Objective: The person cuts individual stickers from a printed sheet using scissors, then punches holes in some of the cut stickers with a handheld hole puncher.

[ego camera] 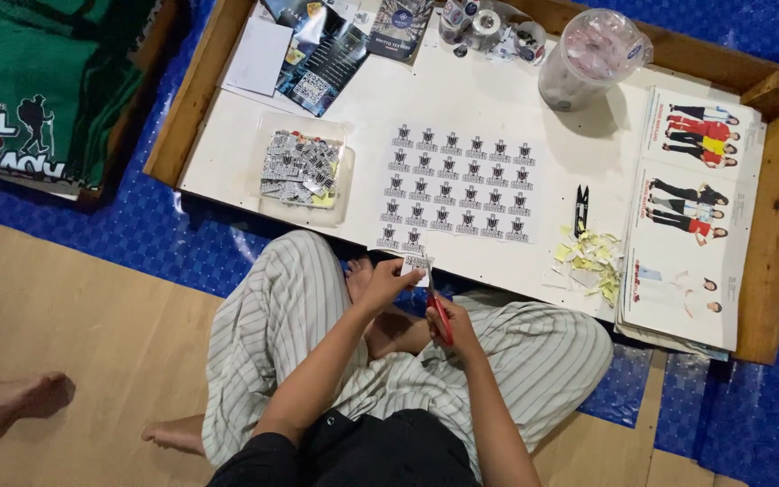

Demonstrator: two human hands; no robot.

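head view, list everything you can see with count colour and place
low table: one, wood frame, white top, on blue mat
sticker sheet: one, white with rows of black marks, table middle
clear tray of cut stickers: one, left of the sheet
small black snips: one, right of the sheet
paper scraps: a pile, yellow and white, below the snips
catalogue pages: a stack, white with clothed figures, table right
clear plastic jar: one, table top
tape rolls: a few, beside the jar
dark leaflets: a few, top left
green printed cloth: folded, far left
another person's foot: left edge
left hand: holds a small white cutout
right hand: holds red scissors
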